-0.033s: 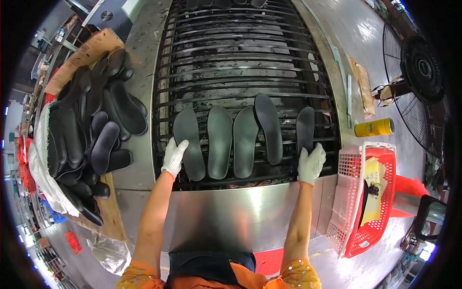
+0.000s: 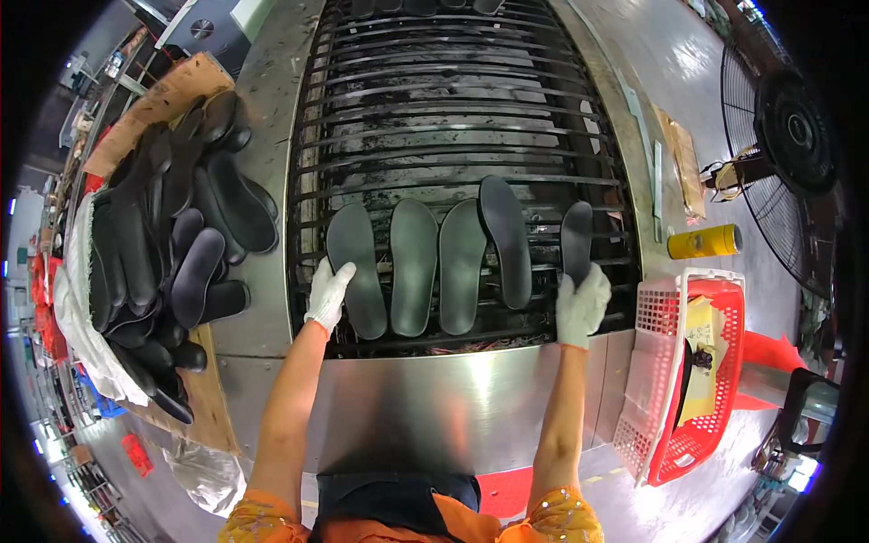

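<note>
We've got our left hand flat, fingers spread on the leftmost insole; our right hand curls around the far-right insole's near end.

Dark grey insoles on a black metal bar conveyor

The leftmost flat dark grey foam insole lies lengthwise on the bars, touched at its left edge by a gloved hand; the rightmost shorter dark grey insole lies apart, its near end under gloved fingers.

Footwear factory floor: barred metal conveyor at twelve o'clock, heaped black insoles at nine, industrial fan at two, red crate at four.
</note>
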### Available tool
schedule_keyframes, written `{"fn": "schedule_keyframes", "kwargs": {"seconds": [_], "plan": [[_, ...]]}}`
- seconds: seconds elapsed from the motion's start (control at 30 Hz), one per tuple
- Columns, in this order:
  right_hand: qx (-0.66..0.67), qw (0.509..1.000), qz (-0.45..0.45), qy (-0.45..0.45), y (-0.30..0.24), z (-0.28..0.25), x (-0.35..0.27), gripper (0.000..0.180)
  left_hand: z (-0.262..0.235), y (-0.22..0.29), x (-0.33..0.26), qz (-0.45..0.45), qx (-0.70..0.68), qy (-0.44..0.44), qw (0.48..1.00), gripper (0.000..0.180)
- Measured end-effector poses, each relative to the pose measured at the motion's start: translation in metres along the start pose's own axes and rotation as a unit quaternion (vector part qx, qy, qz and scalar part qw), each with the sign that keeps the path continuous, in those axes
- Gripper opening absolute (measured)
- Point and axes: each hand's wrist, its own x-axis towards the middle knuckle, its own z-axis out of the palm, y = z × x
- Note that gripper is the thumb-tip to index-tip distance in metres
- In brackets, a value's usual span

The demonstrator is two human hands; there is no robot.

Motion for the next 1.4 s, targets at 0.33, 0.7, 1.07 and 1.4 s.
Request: {"fn": "schedule_keyframes", "kwargs": {"seconds": [0.33, 0.7, 1.07, 1.4], "plan": [[0.044, 0.979, -0.044, -0.193, -0.104, 0.006, -0.03, 0.073, -0.004, 0.018, -0.027, 0.03, 0.268, 0.073, 0.96, 0.084], [0.033, 0.985, -0.141, -0.089, -0.123, 0.014, -0.09, 0.067, -0.099, -0.003, -0.087, 0.028, 0.059, 0.162, 0.985, 0.053], [0.269, 0.859, -0.326, -0.288, -0.369, 0.036, -0.152, 0.065, -0.27, 0.052, -0.081, 0.234, -0.13, 0.399, 0.877, 0.056], [0.393, 0.722, -0.184, -0.539, -0.596, 0.048, -0.22, 0.085, -0.37, 0.16, -0.083, 0.219, 0.194, 0.508, 0.81, 0.069]]}}
